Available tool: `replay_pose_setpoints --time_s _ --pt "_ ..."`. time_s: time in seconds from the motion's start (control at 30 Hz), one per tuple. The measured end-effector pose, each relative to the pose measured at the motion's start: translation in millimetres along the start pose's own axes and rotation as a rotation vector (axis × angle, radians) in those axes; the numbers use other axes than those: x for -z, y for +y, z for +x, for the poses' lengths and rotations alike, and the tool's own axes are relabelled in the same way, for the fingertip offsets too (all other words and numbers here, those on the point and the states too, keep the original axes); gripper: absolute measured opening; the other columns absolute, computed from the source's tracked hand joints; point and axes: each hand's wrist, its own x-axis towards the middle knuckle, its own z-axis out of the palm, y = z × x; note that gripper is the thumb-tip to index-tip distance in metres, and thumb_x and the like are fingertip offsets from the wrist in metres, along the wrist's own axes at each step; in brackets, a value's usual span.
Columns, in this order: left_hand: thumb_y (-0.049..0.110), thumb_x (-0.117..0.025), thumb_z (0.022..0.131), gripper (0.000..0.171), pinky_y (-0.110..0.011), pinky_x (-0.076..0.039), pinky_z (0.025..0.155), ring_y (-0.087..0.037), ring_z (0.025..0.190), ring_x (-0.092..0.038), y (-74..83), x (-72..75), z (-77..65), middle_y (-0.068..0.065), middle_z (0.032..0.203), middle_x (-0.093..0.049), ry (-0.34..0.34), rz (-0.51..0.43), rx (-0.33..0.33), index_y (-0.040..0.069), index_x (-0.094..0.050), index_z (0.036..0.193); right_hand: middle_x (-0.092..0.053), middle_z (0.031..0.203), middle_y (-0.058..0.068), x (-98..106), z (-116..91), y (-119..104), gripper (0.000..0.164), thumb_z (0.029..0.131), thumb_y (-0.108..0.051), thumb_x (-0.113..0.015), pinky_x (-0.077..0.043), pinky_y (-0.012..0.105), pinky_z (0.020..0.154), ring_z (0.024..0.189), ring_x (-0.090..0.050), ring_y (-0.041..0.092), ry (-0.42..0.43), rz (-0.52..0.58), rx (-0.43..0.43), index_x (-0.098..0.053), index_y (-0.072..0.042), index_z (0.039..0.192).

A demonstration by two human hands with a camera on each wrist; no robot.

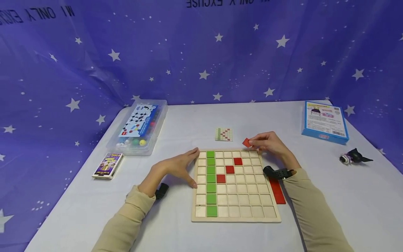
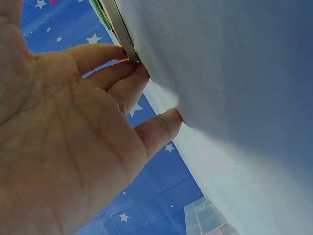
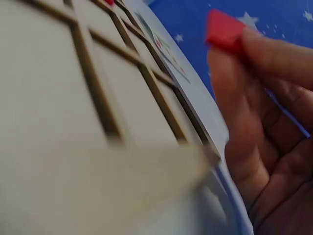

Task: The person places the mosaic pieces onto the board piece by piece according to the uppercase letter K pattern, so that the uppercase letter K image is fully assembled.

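A wooden grid board [image 1: 235, 219] lies on the table, its second column from the left filled with green tiles [image 1: 211, 188]. Three red tiles [image 1: 230, 169] step up diagonally to the right of that column. Between thumb and fingertip, my right hand [image 1: 270, 142] pinches another red square tile [image 1: 246, 142], held up beyond the board's far right part; the right wrist view shows this tile [image 3: 224, 32] too. My left hand [image 1: 178, 166] has its fingers spread along the board's left edge, fingertips right at the rim. Beyond the board lies a small pattern card [image 1: 224, 134] with green and red squares.
Red pieces [image 1: 277, 192] lie along the board's right side, partly hidden by my right wrist. At the left are a clear plastic case [image 1: 138, 126] and a small card box [image 1: 108, 166]. A blue box [image 1: 325, 121] and a small dark figure [image 1: 355, 156] are at the right.
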Motion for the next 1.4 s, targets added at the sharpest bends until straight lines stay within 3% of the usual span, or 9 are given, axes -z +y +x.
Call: replay_pose_setpoints --time_s 0.1,0.2,0.33,0.43,0.67,0.8,0.9,1.2,1.4 --pt "0.045 -0.086 0.067 0.124 -0.044 -0.017 0.121 -0.026 0.151 -0.005 1.7 -0.6 1.0 -0.008 0.164 0.000 -0.004 0.006 -0.002 0.006 -0.008 0.155 -0.073 0.075 -0.003 -6.5 2.8 -2.7 0.026 0.086 -0.016 -0.072 -0.035 0.024 0.045 0.048 -0.041 0.006 0.000 -0.194 -0.017 -0.073 0.006 0.100" --pt "0.044 -0.086 0.067 0.123 -0.045 -0.018 0.120 -0.027 0.150 -0.006 3.4 0.4 0.1 -0.009 0.163 -0.001 -0.004 0.005 -0.008 0.005 -0.008 0.155 -0.073 0.079 -0.001 -7.8 3.5 -2.8 0.025 0.086 -0.015 -0.071 -0.027 0.024 0.045 0.047 -0.029 0.005 -0.031 -0.290 -0.010 -0.073 0.006 0.101" --pt "0.043 -0.086 0.067 0.123 -0.045 -0.018 0.120 -0.027 0.150 -0.006 3.5 1.4 -1.4 -0.010 0.163 -0.002 -0.001 0.004 -0.013 0.004 -0.009 0.155 -0.074 0.092 0.011 -10.8 3.1 -6.5 0.022 0.086 -0.013 -0.070 -0.042 0.020 0.062 0.065 -0.054 0.005 -0.100 -0.355 0.039 -0.075 0.003 0.101" --pt "0.042 -0.086 0.067 0.123 -0.045 -0.018 0.120 -0.027 0.150 -0.006 2.7 1.0 -2.3 -0.010 0.163 -0.002 0.000 -0.001 -0.013 0.004 -0.009 0.154 -0.071 0.093 0.016 -14.0 3.3 -9.0 0.017 0.086 -0.010 -0.070 -0.043 0.022 0.077 0.085 -0.061 0.010 -0.140 -0.379 0.081 -0.076 0.001 0.097" --pt "0.044 -0.086 0.068 0.123 -0.045 -0.018 0.120 -0.027 0.150 -0.005 2.5 1.7 -2.6 -0.009 0.163 -0.001 -0.002 0.009 -0.010 0.004 -0.008 0.155 -0.058 0.083 0.012 -20.8 6.9 -12.0 0.011 0.079 -0.002 -0.073 -0.036 0.026 0.065 0.071 -0.044 0.013 -0.092 -0.448 0.144 -0.075 0.003 0.089" --pt "0.044 -0.086 0.067 0.123 -0.045 -0.018 0.120 -0.026 0.151 -0.005 0.8 1.3 -1.2 -0.008 0.164 -0.001 -0.001 0.009 -0.005 0.006 -0.008 0.155 -0.049 0.085 0.012 -24.6 8.4 -15.4 0.022 0.072 0.002 -0.073 -0.034 0.029 0.062 0.068 -0.041 0.017 -0.031 -0.517 0.131 -0.058 0.003 0.087" --pt "0.044 -0.086 0.067 0.123 -0.045 -0.017 0.120 -0.026 0.151 -0.005 0.4 0.3 -0.6 -0.009 0.163 -0.001 -0.001 0.004 -0.004 0.006 -0.009 0.155 -0.045 0.080 0.010 -24.0 5.3 -14.1 0.028 0.071 0.003 -0.071 -0.033 0.028 0.058 0.064 -0.040 0.016 -0.021 -0.494 0.093 -0.048 0.001 0.087" --pt "0.044 -0.086 0.067 0.123 -0.046 -0.018 0.120 -0.027 0.150 -0.006 3.5 -0.8 -1.0 -0.010 0.163 -0.001 0.001 -0.004 0.000 0.004 -0.009 0.155 -0.054 0.081 0.002 11.7 -35.9 3.0 0.022 0.089 -0.016 -0.066 -0.041 0.027 0.050 0.066 -0.048 0.013 -0.043 -0.307 -0.055 -0.058 0.001 0.099" --pt "0.042 -0.086 0.067 0.122 -0.045 -0.018 0.120 -0.027 0.151 -0.006 3.8 0.6 -2.3 -0.009 0.163 -0.002 0.004 -0.009 0.002 0.005 -0.010 0.155 -0.059 0.074 -0.006 24.1 -68.7 4.0 0.021 0.085 -0.012 -0.071 -0.041 0.027 0.052 0.064 -0.051 0.010 -0.235 -0.284 -0.058 -0.065 0.002 0.098"
